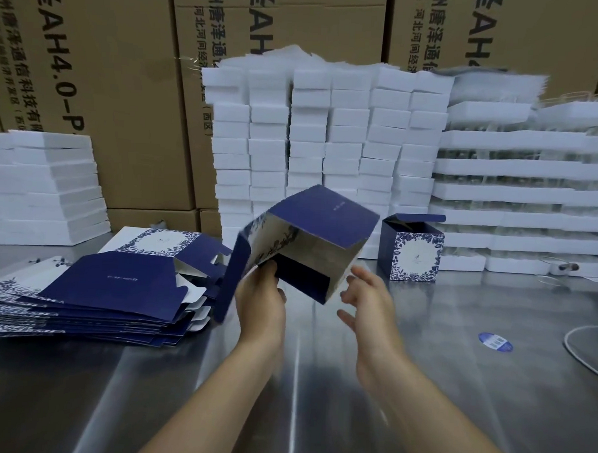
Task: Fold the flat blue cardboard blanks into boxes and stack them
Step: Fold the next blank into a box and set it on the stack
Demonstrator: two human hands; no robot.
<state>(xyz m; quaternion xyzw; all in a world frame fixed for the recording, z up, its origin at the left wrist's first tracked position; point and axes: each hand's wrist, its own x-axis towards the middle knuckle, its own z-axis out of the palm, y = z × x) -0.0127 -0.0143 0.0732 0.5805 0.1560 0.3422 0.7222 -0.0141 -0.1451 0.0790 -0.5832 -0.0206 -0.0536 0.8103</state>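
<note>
Only one tilted box [321, 224], one upright box [413, 255].

steel table [112, 389] | white foam stacks [328, 142] at back | brown cartons [108, 81] behind | blue sticker [495, 341], white cable [567, 345] right

Count, whole frame.

Hands: two, the left hand [260, 293] and the right hand [366, 297], lower centre.

Blue boxes: two. One part-folded box [321, 224] at centre, one finished box [414, 252] right of centre.

Flat blanks [110, 286]: one fanned heap at lower left. The sheets overlap too much for an exact count.

White foam blocks [308, 131]: six columns side by side at upper centre. Blocks per column cannot be counted where the lower rows are hidden.

White foam trays: two stacks, the left stack [45, 188] at the left edge and the right stack [518, 194] at the right edge.

Brown cartons [108, 81]: three large fronts across the top.

Round blue sticker [495, 341]: one, lower right.

White cable [580, 348]: one, right edge.
</note>
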